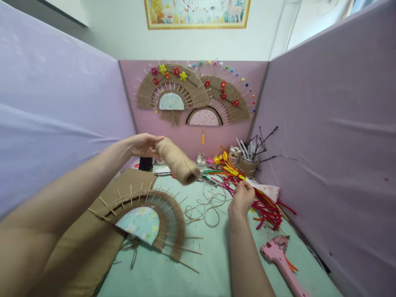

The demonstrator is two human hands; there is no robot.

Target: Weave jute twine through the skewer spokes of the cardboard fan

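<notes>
My left hand (145, 144) is closed on one end of a large spool of tan twine (177, 161), held tilted in the air with its hollow end to the right. My right hand (243, 199) is pinched shut above the table beside a heap of pipe cleaners (267, 214); what its fingers hold, if anything, cannot be made out. A half-round fan of sticks (178, 231) woven with twine lies under the spool, with a floral half-disc (140, 222) at its centre. Loose twine (212, 212) curls on the table between the fan and my right hand.
A pink glue gun (280, 258) lies at the right front. Brown cardboard (83, 247) is at the left. A pot (248, 167) with twigs and glue sticks stands at the back right. Two finished fans (198, 88) hang on the pink back panel (148, 128).
</notes>
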